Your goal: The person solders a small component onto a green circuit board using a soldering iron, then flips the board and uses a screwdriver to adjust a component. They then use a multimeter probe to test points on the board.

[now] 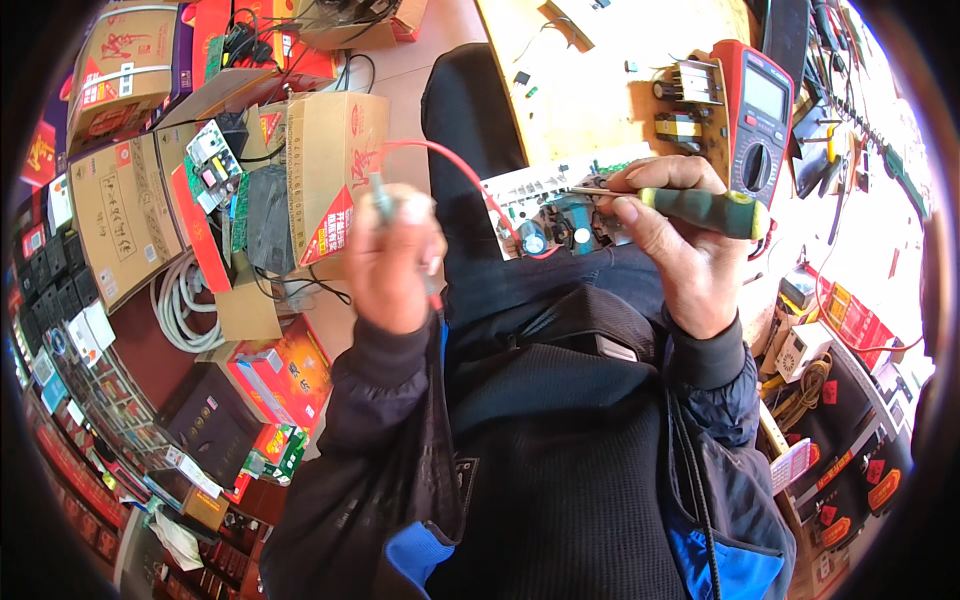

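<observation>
A screwdriver (705,212) with a green and yellow handle is gripped in my right hand (690,255), its metal shaft pointing left over a circuit board (510,185). The board lies over my lap at the table's edge and carries capacitors (531,238) and other parts. My left hand (392,265) is raised to the left of the board and blurred by motion. Its fingers close on a small grey-green piece (381,198) of unclear kind. From beside that piece a red wire (455,160) arches over to the board.
On the wooden table (600,100) stand a red multimeter (760,115) and a board with heat sinks (695,85). Open cardboard boxes (335,165) with circuit boards and cables fill the left side. A coiled white hose (180,305) lies near them. Tools (835,150) lie at far right.
</observation>
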`<control>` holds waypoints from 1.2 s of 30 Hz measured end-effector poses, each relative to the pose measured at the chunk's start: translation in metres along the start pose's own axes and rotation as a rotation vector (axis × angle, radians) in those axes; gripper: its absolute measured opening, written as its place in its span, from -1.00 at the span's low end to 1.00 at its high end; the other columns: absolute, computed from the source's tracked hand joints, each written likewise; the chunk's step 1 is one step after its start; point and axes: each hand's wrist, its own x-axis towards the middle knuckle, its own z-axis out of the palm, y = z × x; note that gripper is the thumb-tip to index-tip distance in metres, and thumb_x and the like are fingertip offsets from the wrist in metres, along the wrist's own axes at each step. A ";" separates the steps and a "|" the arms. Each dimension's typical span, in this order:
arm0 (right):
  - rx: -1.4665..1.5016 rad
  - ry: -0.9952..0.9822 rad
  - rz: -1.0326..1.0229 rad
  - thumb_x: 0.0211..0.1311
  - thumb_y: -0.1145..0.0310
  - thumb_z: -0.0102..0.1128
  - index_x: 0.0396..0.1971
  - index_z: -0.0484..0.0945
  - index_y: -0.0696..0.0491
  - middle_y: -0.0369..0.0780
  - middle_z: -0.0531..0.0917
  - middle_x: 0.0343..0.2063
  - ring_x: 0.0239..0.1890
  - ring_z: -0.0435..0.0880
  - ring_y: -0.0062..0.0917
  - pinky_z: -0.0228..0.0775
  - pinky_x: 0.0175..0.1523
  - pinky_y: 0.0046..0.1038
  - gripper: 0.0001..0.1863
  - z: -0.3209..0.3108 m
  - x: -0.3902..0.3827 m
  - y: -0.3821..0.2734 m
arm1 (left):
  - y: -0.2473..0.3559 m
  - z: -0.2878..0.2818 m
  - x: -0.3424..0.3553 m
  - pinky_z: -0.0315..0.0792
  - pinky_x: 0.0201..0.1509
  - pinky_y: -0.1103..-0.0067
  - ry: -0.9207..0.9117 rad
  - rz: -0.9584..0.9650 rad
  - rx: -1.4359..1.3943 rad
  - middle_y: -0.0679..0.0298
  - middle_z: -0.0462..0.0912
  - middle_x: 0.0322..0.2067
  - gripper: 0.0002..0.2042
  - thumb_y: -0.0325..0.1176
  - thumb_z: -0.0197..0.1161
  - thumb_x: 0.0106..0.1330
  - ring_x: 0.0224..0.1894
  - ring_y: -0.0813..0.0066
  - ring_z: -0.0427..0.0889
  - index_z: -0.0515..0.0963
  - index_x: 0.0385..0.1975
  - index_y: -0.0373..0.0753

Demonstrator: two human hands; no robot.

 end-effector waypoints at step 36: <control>0.044 0.023 0.042 0.29 0.64 0.32 -0.12 0.56 0.26 -0.12 0.68 -0.18 -0.20 0.78 -0.42 0.62 -0.06 -0.46 -0.81 -0.003 0.003 0.000 | -0.030 0.019 0.009 0.37 -0.46 0.76 -0.183 -0.211 -0.086 0.38 0.62 -0.44 -0.66 -0.34 0.30 0.46 -0.55 0.75 0.44 0.49 0.13 -0.37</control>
